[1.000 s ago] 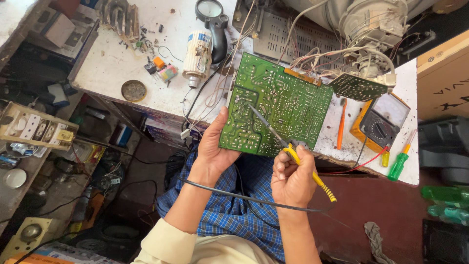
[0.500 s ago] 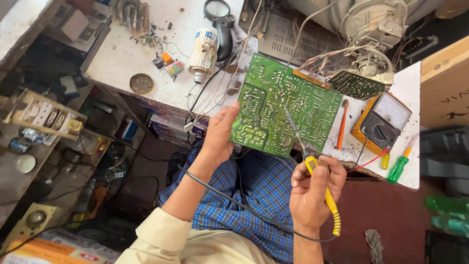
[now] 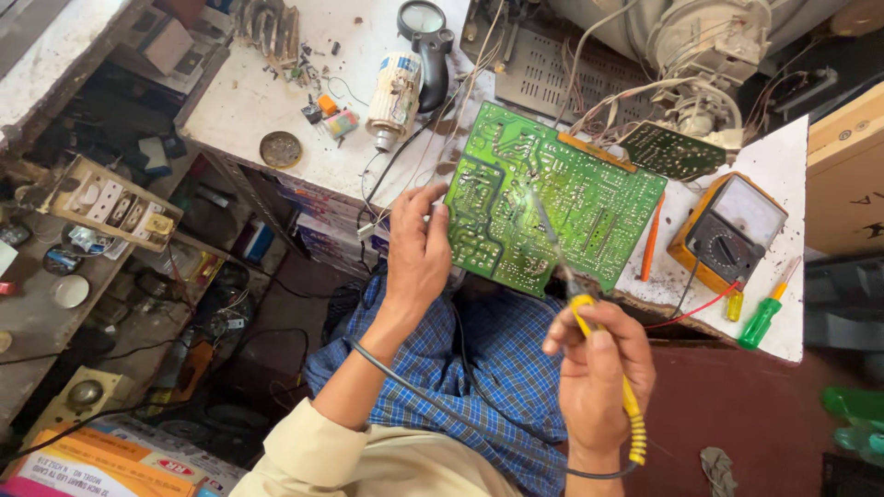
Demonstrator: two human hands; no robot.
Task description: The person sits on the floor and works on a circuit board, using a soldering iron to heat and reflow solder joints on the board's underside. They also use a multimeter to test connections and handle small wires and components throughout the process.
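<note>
A large green circuit board [image 3: 552, 198] lies solder side up at the white bench's near edge. My left hand [image 3: 416, 250] grips its left edge, thumb on top. My right hand [image 3: 599, 364] holds a yellow-handled soldering iron [image 3: 589, 322]; its thin metal tip rests on the middle of the board. A black cord runs from the handle's rear across my blue checked lap to the left.
A yellow analogue multimeter [image 3: 727, 230] sits right of the board, beside an orange pen [image 3: 651, 237] and a green screwdriver [image 3: 764, 317]. A smaller green board [image 3: 672, 149], tangled wires, a magnifier [image 3: 425, 23] and a white canister [image 3: 391, 87] lie behind. Cluttered shelves stand at left.
The view shifted, so the board sits further right and up. My right hand drew back lower with the iron, tip still on the board. My left hand keeps its hold on the edge.
</note>
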